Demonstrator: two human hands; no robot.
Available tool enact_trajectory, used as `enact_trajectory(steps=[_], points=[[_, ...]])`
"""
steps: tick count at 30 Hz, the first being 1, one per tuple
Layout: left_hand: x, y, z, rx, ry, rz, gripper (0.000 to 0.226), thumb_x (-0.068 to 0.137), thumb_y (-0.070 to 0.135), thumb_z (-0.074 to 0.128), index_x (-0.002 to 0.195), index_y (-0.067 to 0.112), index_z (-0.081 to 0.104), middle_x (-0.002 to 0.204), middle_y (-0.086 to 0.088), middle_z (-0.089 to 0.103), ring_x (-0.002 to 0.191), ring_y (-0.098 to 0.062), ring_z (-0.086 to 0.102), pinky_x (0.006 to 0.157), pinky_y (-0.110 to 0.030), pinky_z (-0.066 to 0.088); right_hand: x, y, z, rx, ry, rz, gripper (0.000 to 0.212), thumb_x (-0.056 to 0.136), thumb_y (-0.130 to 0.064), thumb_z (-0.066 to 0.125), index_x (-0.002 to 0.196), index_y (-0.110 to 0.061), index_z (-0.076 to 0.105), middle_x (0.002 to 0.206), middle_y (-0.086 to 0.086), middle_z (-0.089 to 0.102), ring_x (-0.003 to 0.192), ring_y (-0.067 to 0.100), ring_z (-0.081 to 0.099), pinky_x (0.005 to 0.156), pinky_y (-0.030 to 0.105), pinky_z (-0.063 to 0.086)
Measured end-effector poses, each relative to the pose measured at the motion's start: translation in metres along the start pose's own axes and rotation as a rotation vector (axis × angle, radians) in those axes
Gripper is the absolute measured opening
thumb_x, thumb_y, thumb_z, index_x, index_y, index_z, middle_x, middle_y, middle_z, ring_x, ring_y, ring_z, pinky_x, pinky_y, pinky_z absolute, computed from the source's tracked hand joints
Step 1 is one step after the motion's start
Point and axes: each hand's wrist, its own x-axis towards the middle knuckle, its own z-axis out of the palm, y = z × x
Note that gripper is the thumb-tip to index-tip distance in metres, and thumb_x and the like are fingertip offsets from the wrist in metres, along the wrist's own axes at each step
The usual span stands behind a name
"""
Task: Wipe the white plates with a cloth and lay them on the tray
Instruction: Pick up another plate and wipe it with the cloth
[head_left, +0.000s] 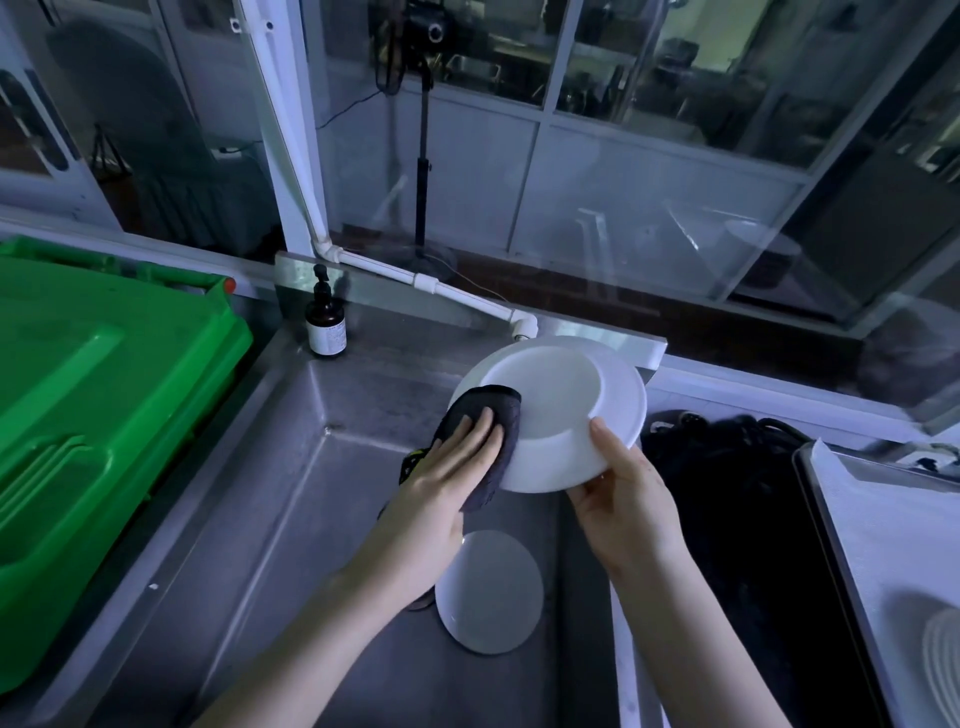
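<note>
Now, held plate (566, 395): on my feed it is white, tilted, underside toward the camera, raised above the sink (311, 467), between the two hands.
Right hand (623, 493): it grips the plate's lower right rim, thumb laid on the underside, the other fingers hidden behind.
Left hand (452, 462): fingers straight and flat, pressing the cloth onto the plate's left edge; I cannot see the thumb.
Cloth (498, 415): dark, folded over that left rim under the fingers, its lower end hanging below the hand.
Second plate (491, 592): white, lying in the sink basin below the hands, partly covered by my view of the left wrist.
Tray (904, 545): to the right of the sink, lined in white, apart from both hands.
Ribbed plate (943, 660): on the tray at the picture's right edge.
Green bin (104, 389): left of the sink.
Pump bottle (326, 322): brown, upright at the sink's far left corner.
</note>
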Motion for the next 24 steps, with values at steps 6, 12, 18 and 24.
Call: enact_trajectory(steps=[6,12,18,24], points=[[0.031,-0.001,-0.009,0.011,-0.191,0.006,0.099,0.072,-0.024,0.037,0.155,0.021,0.009,0.16,0.015,-0.004,0.152,-0.01,-0.001,0.123,-0.028,0.005,-0.012,0.006,-0.002,-0.255,-0.102,0.037,0.017,0.079,-0.015,0.07,0.09,-0.005,0.078,0.096,0.019,0.075,0.084,0.025,0.072,0.073,0.034,0.061],[0.037,-0.003,-0.032,-0.021,-0.23,-0.011,0.096,0.077,-0.023,0.036,0.156,0.026,0.013,0.154,0.027,-0.005,0.14,0.015,-0.007,0.114,-0.006,0.012,-0.013,0.001,-0.003,-0.328,-0.167,0.045,0.015,0.076,-0.016,0.071,0.085,-0.005,0.078,0.087,0.019,0.073,0.076,0.025,0.071,0.058,0.032,0.058],[0.025,0.009,-0.02,-0.117,-0.238,0.028,0.098,0.075,-0.026,0.033,0.153,0.027,0.008,0.156,0.027,-0.001,0.142,0.016,-0.005,0.11,-0.002,0.012,-0.013,0.004,-0.004,-0.355,-0.213,0.052,0.019,0.076,-0.016,0.071,0.089,-0.003,0.078,0.093,0.021,0.074,0.081,0.027,0.072,0.065,0.033,0.06],[0.029,-0.002,-0.024,0.008,-0.225,0.001,0.095,0.077,-0.023,0.035,0.156,0.023,0.013,0.161,0.019,-0.003,0.149,0.001,-0.002,0.121,-0.02,0.007,-0.015,0.006,-0.007,-0.372,-0.198,0.059,0.016,0.076,-0.016,0.073,0.086,-0.005,0.079,0.09,0.018,0.075,0.079,0.024,0.073,0.063,0.031,0.059]])
